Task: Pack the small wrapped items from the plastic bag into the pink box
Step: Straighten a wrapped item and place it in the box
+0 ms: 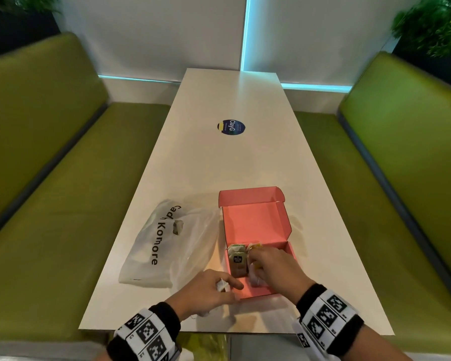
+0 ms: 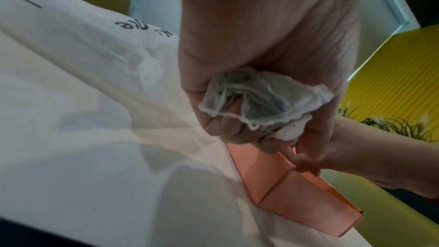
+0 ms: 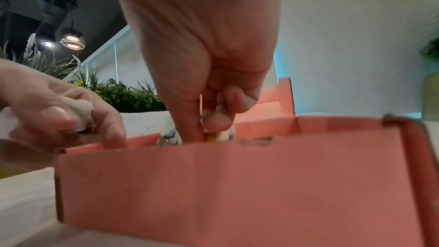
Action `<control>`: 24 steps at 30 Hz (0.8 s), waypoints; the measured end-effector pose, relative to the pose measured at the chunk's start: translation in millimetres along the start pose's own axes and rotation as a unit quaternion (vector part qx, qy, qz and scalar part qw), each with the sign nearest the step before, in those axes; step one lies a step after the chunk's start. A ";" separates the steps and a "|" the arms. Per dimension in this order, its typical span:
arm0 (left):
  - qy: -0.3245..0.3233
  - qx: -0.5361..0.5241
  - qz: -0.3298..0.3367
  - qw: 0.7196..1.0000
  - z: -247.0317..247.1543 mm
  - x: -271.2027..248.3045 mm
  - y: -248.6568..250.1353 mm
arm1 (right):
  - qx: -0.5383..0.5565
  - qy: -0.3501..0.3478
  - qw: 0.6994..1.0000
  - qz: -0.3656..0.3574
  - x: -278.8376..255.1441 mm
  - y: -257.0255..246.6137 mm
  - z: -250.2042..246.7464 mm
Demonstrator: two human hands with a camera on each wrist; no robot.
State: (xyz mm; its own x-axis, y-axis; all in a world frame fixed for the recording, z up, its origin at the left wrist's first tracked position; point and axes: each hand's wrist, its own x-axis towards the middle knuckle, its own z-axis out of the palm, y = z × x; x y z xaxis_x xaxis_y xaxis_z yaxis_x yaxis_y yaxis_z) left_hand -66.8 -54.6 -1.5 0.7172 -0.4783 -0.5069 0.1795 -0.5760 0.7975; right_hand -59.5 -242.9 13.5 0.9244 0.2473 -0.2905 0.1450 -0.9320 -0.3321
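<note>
Left hand (image 1: 206,290) grips one tea bag (image 2: 261,102) | right hand (image 1: 274,267) pinches one packet (image 3: 213,135) | one pink box (image 1: 255,222)

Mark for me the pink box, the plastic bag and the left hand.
pink box (image 1: 255,222): head view, on its bare inner floor.
plastic bag (image 1: 146,246): head view, on the printed white face.
left hand (image 1: 206,290): head view, on the back of the hand.

The long white table (image 1: 245,165) is carrying the open pink box (image 1: 255,220), the plastic bag (image 1: 151,246) lying just beside it, and a round sticker (image 1: 231,127) farther away.
</note>
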 end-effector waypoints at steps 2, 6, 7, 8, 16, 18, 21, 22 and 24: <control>0.001 -0.012 0.002 1.000 1.2 1.2 -1.6 | -0.006 0.021 1.000 0.009 1.6 2.8 2.5; -0.004 -0.033 0.008 0.999 0.9 1.4 -1.1 | -0.002 0.059 0.998 0.037 3.6 9.0 7.2; -0.006 -0.043 0.013 0.999 0.3 0.9 -1.1 | 0.013 0.068 0.997 0.043 2.8 9.6 6.7; -0.005 -0.056 0.020 0.998 0.0 0.2 -1.0 | 0.027 0.079 0.995 0.047 0.9 9.7 5.6; -0.066 -0.200 0.058 0.976 -8.4 -2.5 0.1 | 0.262 0.090 0.953 -0.125 -22.1 -13.2 -7.2; -0.083 -0.211 0.070 0.971 -8.3 -3.2 3.5 | 0.285 0.085 0.940 -0.166 -24.4 -19.5 -7.8; -0.103 -0.233 0.077 0.964 -7.9 -7.1 9.5 | 0.290 0.116 0.930 -0.193 -24.4 -23.6 -7.5; -0.106 -0.248 0.075 0.960 -8.5 -9.0 11.0 | 0.297 0.123 0.926 -0.195 -24.4 -23.6 -7.0; -0.114 -0.294 0.060 0.947 -10.1 -11.6 12.4 | 0.326 0.118 0.915 -0.206 -26.8 -23.0 -6.5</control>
State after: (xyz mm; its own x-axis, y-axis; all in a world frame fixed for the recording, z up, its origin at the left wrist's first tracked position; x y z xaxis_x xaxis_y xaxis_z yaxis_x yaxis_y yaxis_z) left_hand -66.1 -49.5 17.6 0.6040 -0.6861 -0.4056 0.4981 -0.0723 0.8641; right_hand -85.4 -229.8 34.7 0.8998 0.4073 0.1564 0.3284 -0.3964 -0.8573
